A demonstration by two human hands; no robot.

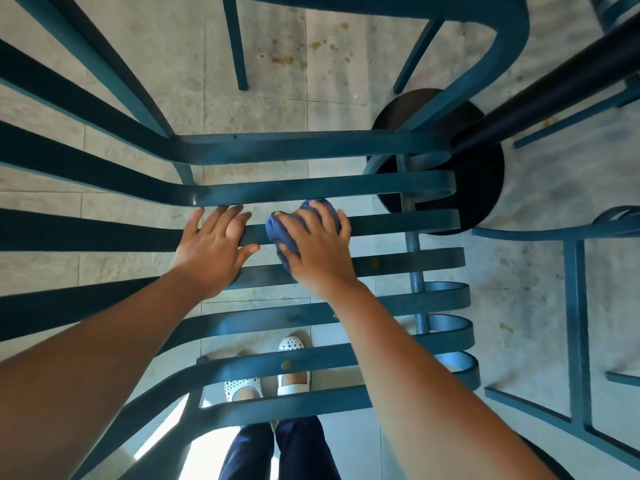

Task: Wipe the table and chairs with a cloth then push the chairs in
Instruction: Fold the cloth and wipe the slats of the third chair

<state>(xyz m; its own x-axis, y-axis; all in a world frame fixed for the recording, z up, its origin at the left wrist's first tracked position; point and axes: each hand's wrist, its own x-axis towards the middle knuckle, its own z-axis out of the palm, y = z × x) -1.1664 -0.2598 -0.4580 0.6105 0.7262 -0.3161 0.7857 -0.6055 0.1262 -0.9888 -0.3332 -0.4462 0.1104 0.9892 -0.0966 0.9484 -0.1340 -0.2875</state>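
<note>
Blue cloth bunched under right hand, fingers curled over it on chair slat | left hand flat, fingers spread on slats.

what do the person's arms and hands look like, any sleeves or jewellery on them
Both forearms are bare as far up as the view shows: no sleeves, cuffs or gloves. The left hand and the right hand show no rings, and neither wrist carries a watch or bracelet. The fingernails are short and look unpainted. Lower down, dark blue trousers and white perforated shoes are worn.
</note>
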